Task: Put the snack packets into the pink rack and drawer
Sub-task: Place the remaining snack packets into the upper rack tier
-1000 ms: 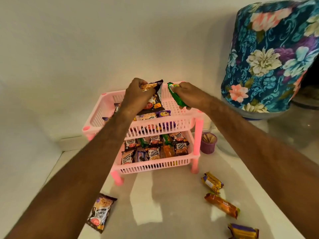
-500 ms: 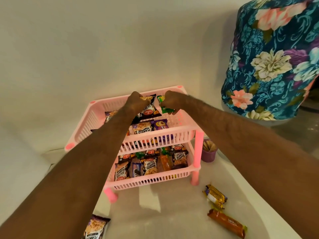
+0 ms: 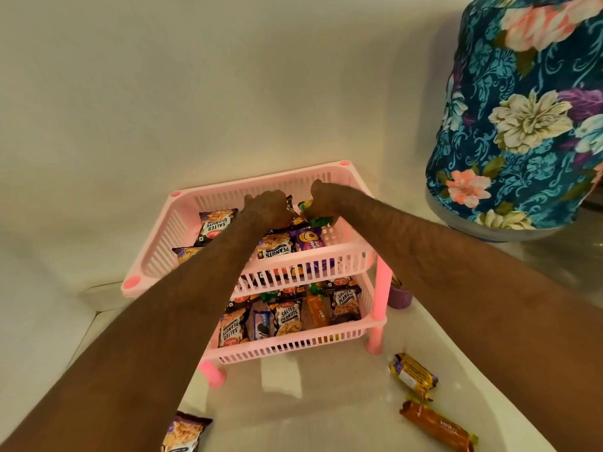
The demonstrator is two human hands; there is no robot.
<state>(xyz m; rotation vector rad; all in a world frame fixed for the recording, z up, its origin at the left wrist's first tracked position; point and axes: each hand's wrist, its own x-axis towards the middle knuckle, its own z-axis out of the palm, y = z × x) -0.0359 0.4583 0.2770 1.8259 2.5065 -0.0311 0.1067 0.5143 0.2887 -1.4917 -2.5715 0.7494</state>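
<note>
- Nearest, at the bottom edge, a salted peanuts packet (image 3: pixel 184 433) lies on the white counter (image 3: pixel 310 402) under the left forearm, its lower end cut off by the frame.
- To the right on the counter lie two bars, well apart from the rack: a yellow-and-blue wrapped bar (image 3: pixel 412 375) and an orange wrapped bar (image 3: pixel 437 425), both with long axes running from near right to far left.
- The pink rack (image 3: pixel 380 288) stands just beyond; its lower tier (image 3: pixel 293 345) is packed with upright packets, peanuts and a dark biscuit pack among them.
- A small purple cup (image 3: pixel 401 296) sits just behind the rack's right leg, mostly hidden.
- In the upper tier (image 3: pixel 156 252) several packets already lie flat; both hands are down inside at its far side.
- The left hand (image 3: pixel 266 208) curls its fingers over a dark packet (image 3: pixel 295 220), of which only a sliver shows.
- The right hand (image 3: pixel 321 199) pinches a green packet (image 3: pixel 315 216), which touches or nearly touches the tier floor; I cannot tell which.
- Judged from this, both packets need only releasing; afterwards the right hand is nearer the two bars, the left nearer the peanuts.
- A floral-covered container (image 3: pixel 522 109) stands far right; no drawer is visible.
</note>
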